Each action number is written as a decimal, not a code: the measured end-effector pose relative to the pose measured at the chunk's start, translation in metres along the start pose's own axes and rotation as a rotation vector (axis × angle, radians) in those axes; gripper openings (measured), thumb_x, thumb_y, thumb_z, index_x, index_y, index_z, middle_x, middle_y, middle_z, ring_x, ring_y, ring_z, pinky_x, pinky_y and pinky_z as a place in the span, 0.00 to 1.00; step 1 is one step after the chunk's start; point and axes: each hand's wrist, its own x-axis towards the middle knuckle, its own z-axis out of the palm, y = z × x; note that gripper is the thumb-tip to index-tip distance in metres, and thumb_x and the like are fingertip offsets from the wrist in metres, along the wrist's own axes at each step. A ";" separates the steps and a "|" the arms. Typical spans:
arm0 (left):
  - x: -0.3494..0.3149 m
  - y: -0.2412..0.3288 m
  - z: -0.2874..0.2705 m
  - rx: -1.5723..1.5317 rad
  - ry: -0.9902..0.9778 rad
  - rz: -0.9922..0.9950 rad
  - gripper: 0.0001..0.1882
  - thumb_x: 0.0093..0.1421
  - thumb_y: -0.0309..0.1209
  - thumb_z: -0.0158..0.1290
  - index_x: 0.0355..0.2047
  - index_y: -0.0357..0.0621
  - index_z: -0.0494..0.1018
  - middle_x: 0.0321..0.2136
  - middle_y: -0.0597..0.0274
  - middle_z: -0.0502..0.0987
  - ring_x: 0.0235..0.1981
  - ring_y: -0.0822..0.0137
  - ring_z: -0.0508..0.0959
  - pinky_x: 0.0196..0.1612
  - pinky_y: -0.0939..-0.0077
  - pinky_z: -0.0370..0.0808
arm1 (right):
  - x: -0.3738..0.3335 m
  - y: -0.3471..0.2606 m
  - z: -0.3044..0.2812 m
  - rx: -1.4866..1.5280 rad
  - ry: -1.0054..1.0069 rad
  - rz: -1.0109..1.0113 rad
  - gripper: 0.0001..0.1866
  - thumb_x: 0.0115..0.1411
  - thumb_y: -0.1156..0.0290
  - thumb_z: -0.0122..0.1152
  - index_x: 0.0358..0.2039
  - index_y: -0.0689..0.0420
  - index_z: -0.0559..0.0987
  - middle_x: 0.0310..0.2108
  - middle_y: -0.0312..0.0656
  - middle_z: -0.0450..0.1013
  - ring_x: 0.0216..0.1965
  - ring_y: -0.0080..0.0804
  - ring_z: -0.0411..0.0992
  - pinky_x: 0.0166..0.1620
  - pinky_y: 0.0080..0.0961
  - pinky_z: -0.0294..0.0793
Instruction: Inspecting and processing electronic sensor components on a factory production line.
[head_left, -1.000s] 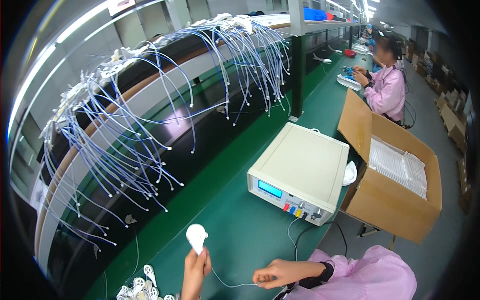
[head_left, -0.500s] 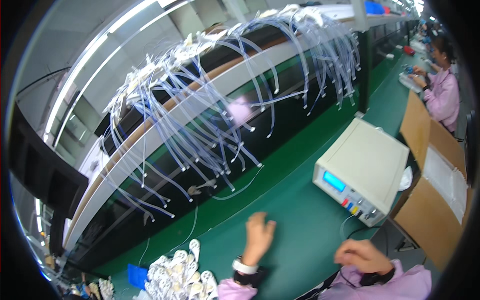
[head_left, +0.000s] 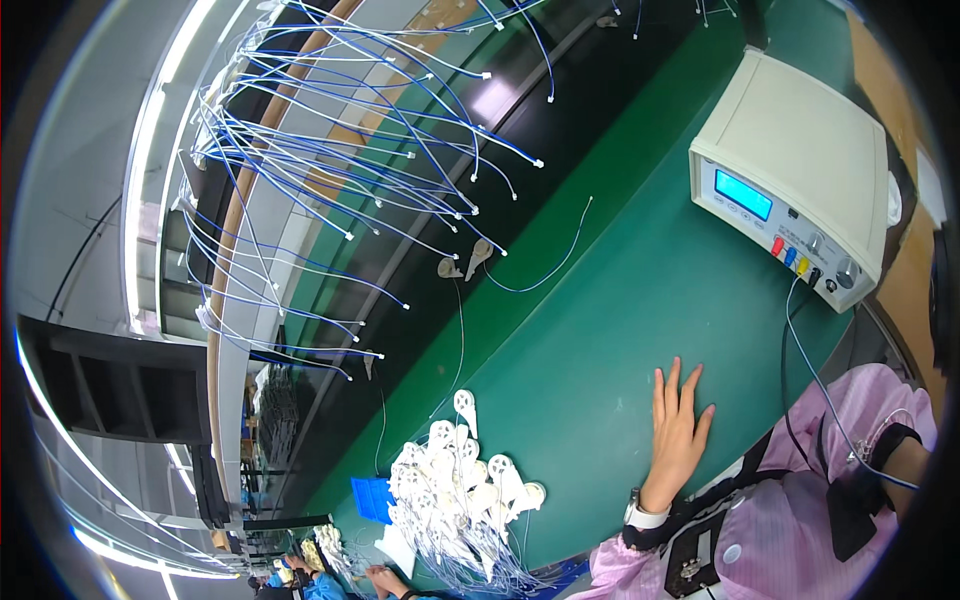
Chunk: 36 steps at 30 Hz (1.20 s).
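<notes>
My left hand lies flat on the green tabletop, fingers spread and nothing in it. A white band circles that wrist. To its left is a heap of white round-headed parts with thin cables trailing from them. My right hand is at the right rim, mostly cut off, with its fingers hidden. A thin grey-blue lead runs from the cream bench instrument down past that hand. The instrument has a lit blue screen and coloured sockets.
Many white and blue cables with small connectors hang off a shelf along the far side. A blue tray sits beside the heap. Another person's hands show at the lower edge. Cardboard stands behind the instrument.
The view has swung, so the instrument sits higher and farther right. My left hand has gone from raised and bent to flat on the table. My right hand has moved to the right rim.
</notes>
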 end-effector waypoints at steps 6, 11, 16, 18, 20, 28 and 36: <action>0.000 0.002 0.001 0.011 0.024 -0.016 0.29 0.63 0.31 0.51 0.64 0.46 0.59 0.68 0.48 0.48 0.69 0.40 0.43 0.67 0.51 0.48 | -0.085 0.128 -0.017 0.846 0.698 -0.109 0.17 0.63 0.69 0.51 0.52 0.53 0.62 0.49 0.34 0.50 0.47 0.32 0.43 0.50 0.31 0.40; -0.001 -0.002 0.003 0.032 0.037 -0.010 0.29 0.63 0.31 0.51 0.64 0.47 0.59 0.69 0.50 0.48 0.69 0.41 0.44 0.67 0.52 0.48 | -0.136 0.177 -0.017 1.251 0.979 -0.329 0.23 0.66 0.67 0.48 0.60 0.52 0.58 0.60 0.36 0.44 0.59 0.38 0.38 0.60 0.34 0.38; -0.002 -0.001 0.003 0.014 0.052 -0.004 0.29 0.63 0.31 0.51 0.64 0.48 0.59 0.69 0.51 0.48 0.69 0.41 0.44 0.67 0.51 0.49 | -0.153 0.194 -0.016 1.459 1.017 -0.492 0.29 0.68 0.65 0.46 0.68 0.51 0.54 0.71 0.38 0.38 0.71 0.44 0.32 0.70 0.38 0.35; -0.002 -0.001 0.003 0.004 0.058 -0.007 0.29 0.63 0.31 0.51 0.64 0.48 0.59 0.69 0.51 0.48 0.69 0.41 0.44 0.67 0.51 0.49 | -0.151 0.194 -0.016 1.605 0.981 -0.605 0.30 0.68 0.65 0.45 0.69 0.50 0.52 0.72 0.37 0.35 0.72 0.44 0.28 0.71 0.37 0.31; -0.001 0.000 0.003 0.011 0.046 -0.011 0.29 0.63 0.31 0.51 0.64 0.48 0.59 0.69 0.51 0.48 0.69 0.41 0.44 0.67 0.51 0.49 | -0.147 0.193 -0.015 1.556 0.990 -0.584 0.30 0.68 0.65 0.45 0.69 0.50 0.53 0.72 0.38 0.36 0.72 0.44 0.29 0.71 0.37 0.31; -0.002 -0.002 0.004 0.016 0.042 -0.023 0.29 0.63 0.31 0.50 0.64 0.48 0.59 0.69 0.52 0.48 0.70 0.42 0.44 0.67 0.50 0.49 | -0.146 0.196 -0.015 1.266 1.000 -0.440 0.30 0.68 0.66 0.44 0.69 0.50 0.52 0.72 0.38 0.35 0.72 0.43 0.25 0.71 0.38 0.31; -0.002 -0.003 0.004 -0.004 0.054 -0.009 0.28 0.63 0.32 0.50 0.64 0.48 0.59 0.69 0.52 0.47 0.70 0.42 0.43 0.67 0.49 0.48 | -0.147 0.196 -0.017 1.293 0.971 -0.427 0.30 0.67 0.64 0.47 0.67 0.51 0.54 0.69 0.39 0.37 0.69 0.43 0.31 0.68 0.37 0.34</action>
